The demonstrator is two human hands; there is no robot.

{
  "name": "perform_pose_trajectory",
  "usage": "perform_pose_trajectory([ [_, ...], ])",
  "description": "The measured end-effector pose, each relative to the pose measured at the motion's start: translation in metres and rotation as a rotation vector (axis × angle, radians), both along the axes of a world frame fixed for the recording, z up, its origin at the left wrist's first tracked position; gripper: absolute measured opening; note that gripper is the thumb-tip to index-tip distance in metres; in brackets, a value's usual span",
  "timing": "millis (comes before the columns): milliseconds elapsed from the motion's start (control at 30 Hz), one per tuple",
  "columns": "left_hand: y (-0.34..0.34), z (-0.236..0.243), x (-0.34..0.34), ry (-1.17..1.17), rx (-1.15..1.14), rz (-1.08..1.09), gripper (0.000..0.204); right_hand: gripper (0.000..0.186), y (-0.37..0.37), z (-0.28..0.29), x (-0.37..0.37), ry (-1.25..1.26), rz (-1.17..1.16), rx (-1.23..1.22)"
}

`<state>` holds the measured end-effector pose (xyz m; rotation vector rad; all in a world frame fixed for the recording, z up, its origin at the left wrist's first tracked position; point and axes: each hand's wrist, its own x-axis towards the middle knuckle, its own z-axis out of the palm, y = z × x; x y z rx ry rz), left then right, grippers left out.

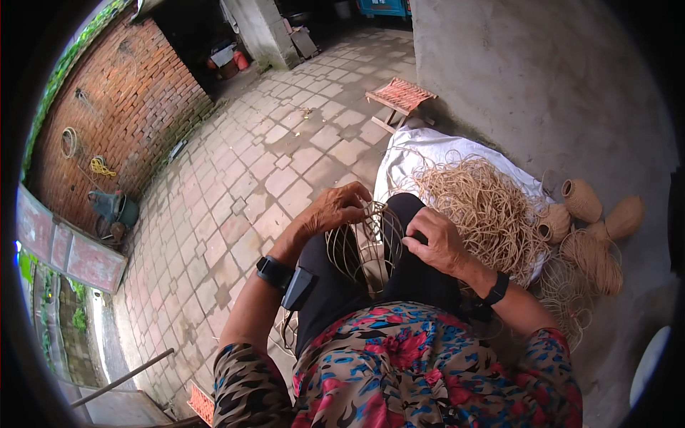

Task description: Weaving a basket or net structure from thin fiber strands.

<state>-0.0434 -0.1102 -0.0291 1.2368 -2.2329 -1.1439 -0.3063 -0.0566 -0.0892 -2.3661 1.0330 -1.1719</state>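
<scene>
A: Where's the open cane frame (364, 250) from the hands?
B: Between them, low over the lap, in the gap between the dark trouser legs (325, 278). Its longer axis looks to run roughly outward from the body, though seen from above I can't say how far it tilts

A: Which hand is nearer?
B: The left hand (335, 209). Its bent fingertips meet the frame's far end, on the left. The right hand (439, 246) is just beside the right side, fingers curled in, thumb toward the frame

A: Are they gripping anything?
B: Both look narrow rather than spread. Whether the left one pinches a rib or only rests there, I can't tell. A thin strand could be lost in the right one too

A: What else is hard to make out?
B: The frame's near end, down by the floral top (399, 342), and a pale shape (374, 271) showing through the ribs. Off to the right, the heap of tan cord (474, 200) covers much of the white cloth (403, 153), and the woven vessels (581, 200) beyond partly hide one another
</scene>
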Motion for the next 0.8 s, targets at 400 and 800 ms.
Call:
perform_pose_trajectory([
  [400, 0.002, 0.000, -0.004, 0.067, 0.208, 0.049, 0.038, 0.016, -0.006, -0.012, 0.052, 0.293, -0.016, -0.479],
  [800, 0.014, -0.011, 0.000, 0.052, -0.112, 0.156, 0.030, 0.028, 0.037, 0.000, -0.052, 0.349, 0.330, 0.529],
])
